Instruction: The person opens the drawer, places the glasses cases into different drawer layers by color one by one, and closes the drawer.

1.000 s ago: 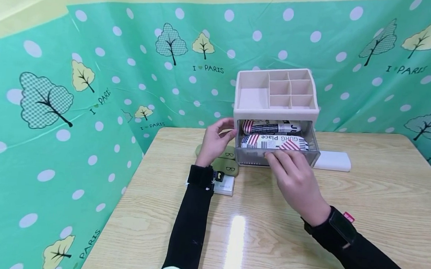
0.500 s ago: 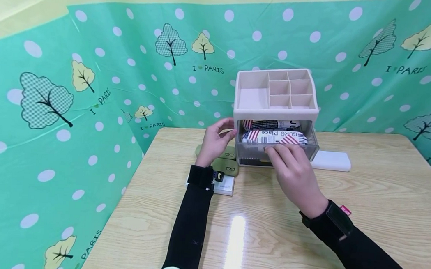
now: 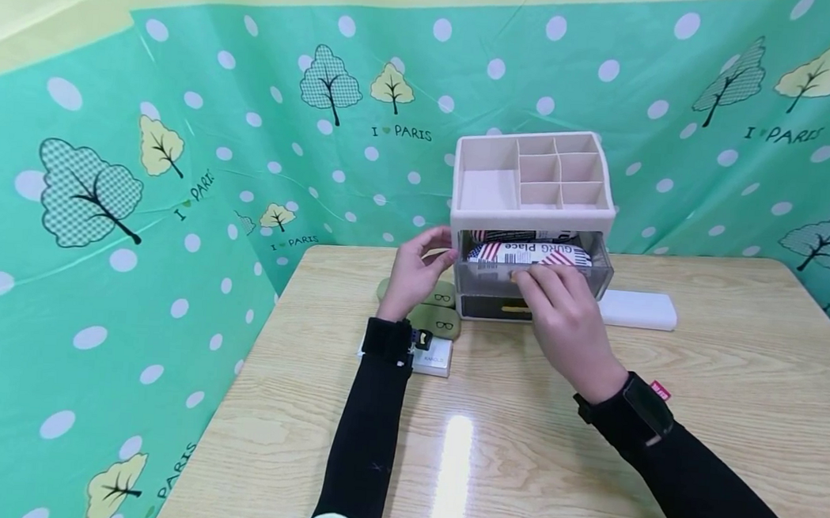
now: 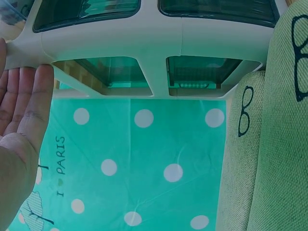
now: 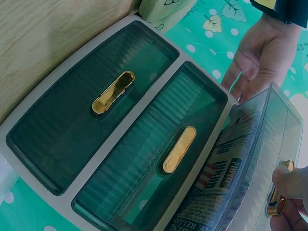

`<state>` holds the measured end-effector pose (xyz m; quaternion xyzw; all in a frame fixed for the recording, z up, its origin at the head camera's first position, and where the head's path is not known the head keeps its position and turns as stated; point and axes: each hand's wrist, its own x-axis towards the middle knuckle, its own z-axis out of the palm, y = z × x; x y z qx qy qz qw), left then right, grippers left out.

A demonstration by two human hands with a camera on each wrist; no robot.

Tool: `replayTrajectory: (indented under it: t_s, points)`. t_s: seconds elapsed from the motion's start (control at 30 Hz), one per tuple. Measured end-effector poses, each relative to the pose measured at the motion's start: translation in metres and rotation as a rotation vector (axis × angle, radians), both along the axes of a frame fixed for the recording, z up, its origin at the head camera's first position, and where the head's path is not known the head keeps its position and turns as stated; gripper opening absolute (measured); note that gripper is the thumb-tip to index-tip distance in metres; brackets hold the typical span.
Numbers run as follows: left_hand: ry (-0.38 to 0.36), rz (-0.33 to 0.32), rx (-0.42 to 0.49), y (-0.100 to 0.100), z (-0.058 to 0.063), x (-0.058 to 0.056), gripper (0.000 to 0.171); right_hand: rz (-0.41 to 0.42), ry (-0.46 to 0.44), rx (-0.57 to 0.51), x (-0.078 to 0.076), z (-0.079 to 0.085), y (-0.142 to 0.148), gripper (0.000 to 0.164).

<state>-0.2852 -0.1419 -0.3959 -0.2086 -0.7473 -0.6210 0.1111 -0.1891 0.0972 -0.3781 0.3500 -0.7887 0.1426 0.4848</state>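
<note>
A cream desktop organizer point(image 3: 532, 217) stands at the back of the table, its top drawer point(image 3: 485, 273) pulled partly out. Inside that smoky clear drawer lies a rounded pouch point(image 3: 529, 253) printed with newsprint and stripes; a similar dark-and-white item point(image 3: 519, 236) sits behind it. My right hand point(image 3: 566, 324) pinches the drawer's gold handle point(image 5: 275, 204) between thumb and fingers. Against the organizer's left side rests my left hand point(image 3: 417, 271), its fingers extended in the left wrist view. Two lower drawers stay closed, with gold handles point(image 5: 179, 149) showing in the right wrist view.
Left of the organizer lie two green glasses cases point(image 3: 434, 320), with a white box point(image 3: 433, 358) in front of them. A white oblong case point(image 3: 640, 310) lies to the right. A green dotted curtain point(image 3: 363, 169) hangs close behind.
The top drawer has slid inward, carrying the pouch back, and more of the drawer below shows. My right hand has moved away from me with it. The left hand has stayed put.
</note>
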Motion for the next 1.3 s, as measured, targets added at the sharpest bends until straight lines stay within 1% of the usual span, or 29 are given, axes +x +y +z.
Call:
replayTrajectory:
  t_s: [0.27, 0.43, 0.7, 0.93, 1.07, 1.3]
  points:
    - [0.002, 0.005, -0.008, 0.0, 0.0, 0.0, 0.032, 0.003, -0.008, 0.0, -0.008, -0.001, 0.001, 0.024]
    - [-0.005, 0.009, -0.005, 0.0, 0.0, 0.001, 0.033, 0.0, -0.012, 0.0, -0.014, -0.001, 0.001, 0.022]
    - [0.006, 0.002, -0.006, 0.0, 0.0, 0.0, 0.032, -0.018, -0.013, 0.001, -0.025, -0.001, 0.002, 0.021]
    - [0.013, 0.003, -0.016, 0.0, 0.001, 0.001, 0.032, -0.042, -0.039, 0.036, -0.031, -0.001, 0.003, 0.026]
    - [0.02, 0.002, -0.022, 0.0, 0.001, 0.001, 0.032, -0.053, -0.041, 0.046, -0.035, -0.001, 0.002, 0.024]
    - [0.029, -0.009, -0.009, -0.001, 0.0, 0.0, 0.032, -0.042, -0.016, 0.023, -0.043, -0.003, 0.002, 0.024]
